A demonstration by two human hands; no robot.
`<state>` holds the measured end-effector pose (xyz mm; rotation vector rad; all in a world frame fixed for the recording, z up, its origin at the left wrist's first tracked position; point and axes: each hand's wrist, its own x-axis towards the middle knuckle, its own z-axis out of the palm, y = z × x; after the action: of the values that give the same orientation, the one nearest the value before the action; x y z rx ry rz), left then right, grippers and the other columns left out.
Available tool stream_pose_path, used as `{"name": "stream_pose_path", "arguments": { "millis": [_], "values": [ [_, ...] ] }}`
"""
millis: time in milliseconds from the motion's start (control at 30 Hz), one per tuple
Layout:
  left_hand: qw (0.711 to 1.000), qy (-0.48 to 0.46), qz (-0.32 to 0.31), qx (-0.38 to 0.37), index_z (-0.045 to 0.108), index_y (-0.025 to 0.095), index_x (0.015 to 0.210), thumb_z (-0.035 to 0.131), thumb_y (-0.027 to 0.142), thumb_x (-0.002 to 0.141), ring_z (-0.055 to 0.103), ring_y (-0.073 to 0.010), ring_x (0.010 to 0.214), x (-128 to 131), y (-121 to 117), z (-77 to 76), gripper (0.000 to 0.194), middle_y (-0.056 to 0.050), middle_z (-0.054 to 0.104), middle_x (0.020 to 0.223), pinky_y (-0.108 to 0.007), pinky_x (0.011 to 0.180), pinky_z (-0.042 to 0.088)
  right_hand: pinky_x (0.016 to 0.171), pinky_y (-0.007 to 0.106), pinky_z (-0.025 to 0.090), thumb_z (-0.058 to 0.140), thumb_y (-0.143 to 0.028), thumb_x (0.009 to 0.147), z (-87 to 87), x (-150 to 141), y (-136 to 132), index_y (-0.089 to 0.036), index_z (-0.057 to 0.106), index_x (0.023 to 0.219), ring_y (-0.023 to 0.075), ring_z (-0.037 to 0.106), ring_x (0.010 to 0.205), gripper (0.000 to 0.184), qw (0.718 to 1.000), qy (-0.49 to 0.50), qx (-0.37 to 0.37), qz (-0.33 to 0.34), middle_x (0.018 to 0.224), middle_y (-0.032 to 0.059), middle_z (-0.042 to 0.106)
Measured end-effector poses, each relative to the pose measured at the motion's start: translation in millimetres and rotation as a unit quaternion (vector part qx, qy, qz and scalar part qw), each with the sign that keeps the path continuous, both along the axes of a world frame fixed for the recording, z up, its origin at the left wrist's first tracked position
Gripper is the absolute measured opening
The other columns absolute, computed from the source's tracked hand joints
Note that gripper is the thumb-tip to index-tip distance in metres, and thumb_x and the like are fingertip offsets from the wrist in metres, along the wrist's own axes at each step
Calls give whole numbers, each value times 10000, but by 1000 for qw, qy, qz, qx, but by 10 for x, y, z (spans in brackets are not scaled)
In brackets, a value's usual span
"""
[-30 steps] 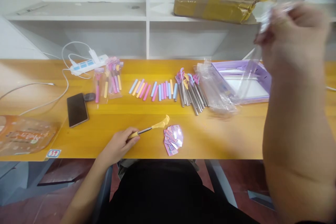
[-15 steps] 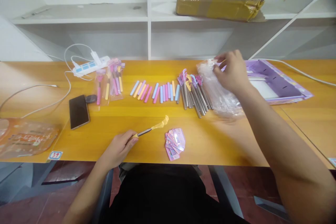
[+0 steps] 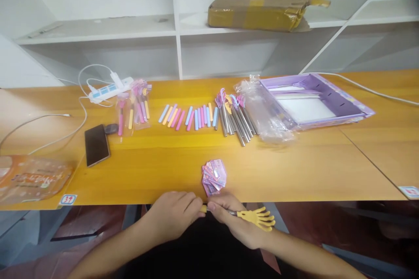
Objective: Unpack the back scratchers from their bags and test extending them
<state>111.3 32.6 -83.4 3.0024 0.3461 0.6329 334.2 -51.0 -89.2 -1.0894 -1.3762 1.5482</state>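
A yellow back scratcher (image 3: 257,218) with a hand-shaped head and a metal shaft lies across both hands at the table's front edge. My left hand (image 3: 178,214) is closed round its yellow handle, of which only the end shows. My right hand (image 3: 234,218) is closed on the metal shaft, the yellow head sticking out to the right. Just above my right hand lies a fanned pile of pink-purple cards (image 3: 214,175). Farther back are a bunch of metal-shafted back scratchers (image 3: 240,120) and a row of pastel handle sleeves (image 3: 188,117).
Clear plastic bags (image 3: 270,115) lie beside an open purple box (image 3: 340,100). Bagged back scratchers (image 3: 140,107), a phone (image 3: 97,144), a power strip (image 3: 109,90) and an orange-printed bag (image 3: 36,178) are at left. A taped carton (image 3: 258,11) sits on the shelf.
My right hand has left the plastic bags, come back to the front edge and taken hold of the back scratcher's shaft. My left hand has moved toward me and right with it.
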Motion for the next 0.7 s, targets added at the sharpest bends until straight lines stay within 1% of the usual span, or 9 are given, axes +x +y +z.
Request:
{"name": "stream_pose_path", "arguments": {
  "millis": [100, 233, 333, 433, 533, 600, 633, 667, 700],
  "values": [
    [999, -3, 9, 34, 578, 214, 921, 336, 346, 1216, 555, -184, 570, 25, 43, 20, 404, 11, 596, 709, -359, 516, 337, 553, 294, 179, 511, -746, 1096, 7, 26, -35, -228, 351, 700, 89, 208, 583, 672, 995, 61, -75, 13, 626, -81, 261],
    [999, 5, 0, 54, 565, 218, 896, 355, 332, 1210, 528, -181, 557, -29, 78, 129, 394, 8, 572, 684, -354, 497, 327, 547, 294, 168, 543, -771, 1071, 123, 79, -118, -221, 367, 683, 83, 204, 572, 695, 992, 80, -99, 9, 608, -82, 274],
    [999, 21, -18, 41, 563, 217, 920, 366, 323, 1207, 525, -180, 551, -101, 61, 268, 364, 11, 578, 685, -358, 495, 336, 544, 289, 177, 569, -770, 1058, 236, 100, -181, -220, 352, 665, 86, 226, 575, 709, 993, 72, -96, 16, 610, -72, 274],
    [998, 40, -28, 31, 558, 217, 937, 349, 289, 1207, 525, -179, 542, -135, -13, 400, 349, 17, 586, 683, -367, 495, 340, 541, 288, 191, 576, -741, 1063, 340, 78, -216, -215, 348, 652, 91, 247, 577, 706, 996, 56, -71, 21, 613, -61, 277],
    [998, 58, -28, 20, 549, 225, 936, 346, 282, 1207, 545, -175, 542, -182, -71, 452, 343, 19, 604, 689, -365, 493, 347, 544, 297, 208, 562, -728, 1068, 406, 82, -260, -213, 350, 647, 98, 263, 570, 699, 998, 37, -51, 24, 607, -52, 279],
    [998, 63, -13, 6, 539, 242, 915, 326, 313, 1213, 553, -168, 537, -320, 3, 447, 373, 24, 611, 686, -354, 495, 367, 550, 310, 229, 521, -729, 1076, 427, 203, -349, -217, 340, 639, 114, 273, 560, 698, 998, 23, -51, 4, 597, -39, 284],
    [998, 59, 4, 1, 542, 250, 914, 313, 337, 1216, 558, -163, 538, -438, 95, 443, 388, 27, 617, 686, -341, 499, 380, 544, 322, 239, 485, -742, 1076, 437, 320, -420, -224, 336, 634, 128, 277, 543, 697, 998, 16, -53, -20, 585, -29, 284],
    [998, 51, 29, -5, 547, 257, 916, 302, 365, 1217, 561, -160, 541, -585, 225, 443, 403, 30, 619, 685, -327, 511, 394, 535, 338, 246, 435, -764, 1072, 449, 475, -505, -234, 328, 630, 148, 281, 523, 698, 997, 0, -52, -48, 572, -18, 277],
    [997, 26, 74, 3, 560, 269, 931, 316, 389, 1214, 569, -151, 550, -750, 385, 452, 393, 42, 616, 679, -298, 526, 400, 518, 355, 249, 387, -786, 1062, 469, 660, -597, -243, 320, 625, 171, 287, 500, 700, 996, -20, -45, -79, 555, -5, 269]
  ]
}}
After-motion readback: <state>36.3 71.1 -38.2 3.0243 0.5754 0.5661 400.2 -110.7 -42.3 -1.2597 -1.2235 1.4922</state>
